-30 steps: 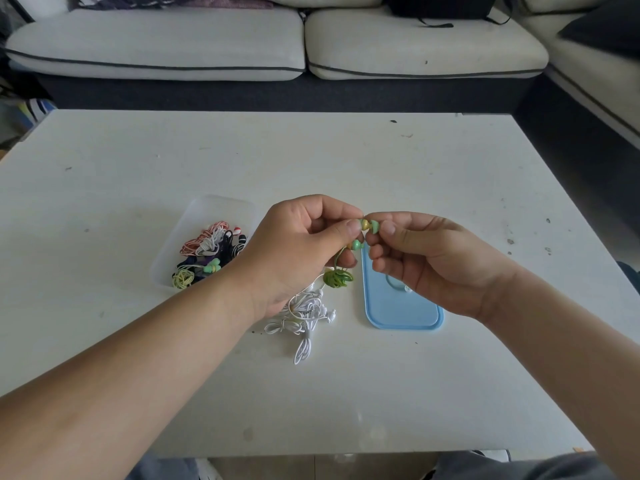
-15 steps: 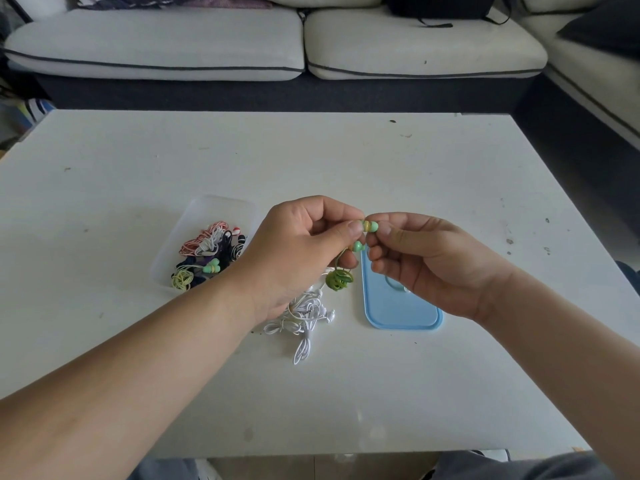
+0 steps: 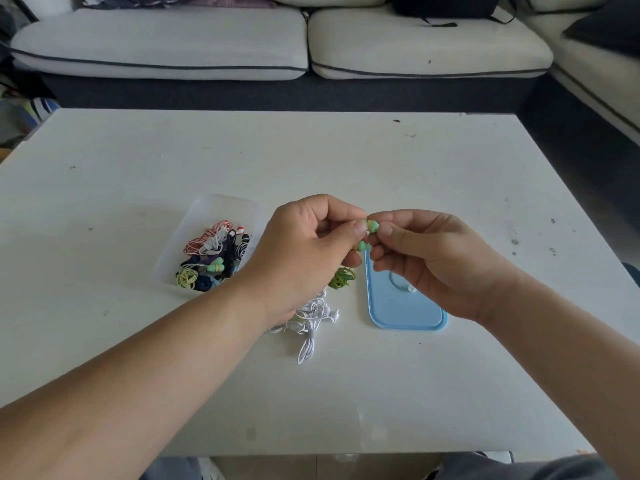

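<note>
Above the middle of the white table [image 3: 346,161], my left hand [image 3: 304,251] and my right hand [image 3: 429,258] meet fingertip to fingertip. Together they pinch a pair of green earphones [image 3: 371,226]: one mint-green bud sits between the thumbs, a second bud shows just below. The coiled green cord [image 3: 342,278] of the earphones hangs under my left hand, just above the table. Part of the cord is hidden behind my fingers.
A clear plastic box [image 3: 207,216] left of my hands holds several bundled earphones in mixed colours. Its light blue lid [image 3: 405,317] lies flat under my right hand. A tangle of white earphones [image 3: 311,320] lies between them. A sofa [image 3: 277,43] runs behind the table.
Both hands stay nearly in place. The bud between the thumbs has turned slightly, and the hanging green coil has shifted a little.
</note>
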Demonstrator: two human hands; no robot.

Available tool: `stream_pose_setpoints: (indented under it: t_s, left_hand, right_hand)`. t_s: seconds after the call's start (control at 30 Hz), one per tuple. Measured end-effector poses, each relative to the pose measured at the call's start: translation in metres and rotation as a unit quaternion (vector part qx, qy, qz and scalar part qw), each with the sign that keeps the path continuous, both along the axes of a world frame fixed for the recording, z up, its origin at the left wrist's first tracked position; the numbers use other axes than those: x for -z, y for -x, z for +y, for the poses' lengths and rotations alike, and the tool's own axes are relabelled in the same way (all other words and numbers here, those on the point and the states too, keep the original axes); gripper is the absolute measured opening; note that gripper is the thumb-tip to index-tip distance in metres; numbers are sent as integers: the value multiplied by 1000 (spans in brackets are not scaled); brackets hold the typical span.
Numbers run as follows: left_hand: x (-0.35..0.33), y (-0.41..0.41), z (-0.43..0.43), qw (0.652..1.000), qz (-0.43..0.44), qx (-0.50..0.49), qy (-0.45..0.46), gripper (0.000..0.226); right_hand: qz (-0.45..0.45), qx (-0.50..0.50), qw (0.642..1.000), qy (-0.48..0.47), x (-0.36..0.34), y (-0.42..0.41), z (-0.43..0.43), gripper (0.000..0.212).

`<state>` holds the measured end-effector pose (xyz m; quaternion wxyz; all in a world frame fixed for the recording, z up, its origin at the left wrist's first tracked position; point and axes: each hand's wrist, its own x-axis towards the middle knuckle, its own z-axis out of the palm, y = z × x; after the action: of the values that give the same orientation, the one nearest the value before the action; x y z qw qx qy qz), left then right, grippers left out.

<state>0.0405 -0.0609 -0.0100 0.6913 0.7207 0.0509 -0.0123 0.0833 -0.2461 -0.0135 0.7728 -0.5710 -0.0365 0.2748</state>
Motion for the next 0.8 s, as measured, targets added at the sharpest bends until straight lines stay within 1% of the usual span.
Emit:
stream_pose_setpoints:
  t_s: [0.07, 0.2, 0.27, 0.4, 0.57, 0.8]
  left_hand:
    - [0, 0, 1, 1000, -1, 9, -3, 8]
    - [0, 1, 4, 999, -1, 47, -9, 9]
    - [1, 0, 5, 998, -1, 54, -11, 10]
    - [2, 0, 4, 999, 5, 43, -7, 9]
    - [1, -1, 1, 1000, 20, 1, 4, 8]
    - [0, -2, 2, 1000, 16, -4, 2, 8]
  right_hand:
    - [9, -6, 1000, 5, 0, 0, 0, 22]
    - [66, -54, 996, 10, -3, -3, -5, 21]
    - [76, -61, 995, 13, -4, -3, -6, 19]
    - [44, -29, 998, 27, -4, -1, -5, 22]
    - [26, 19, 999, 7, -4, 1, -2, 20]
    - [11, 28, 999, 15, -8, 2, -1, 30]
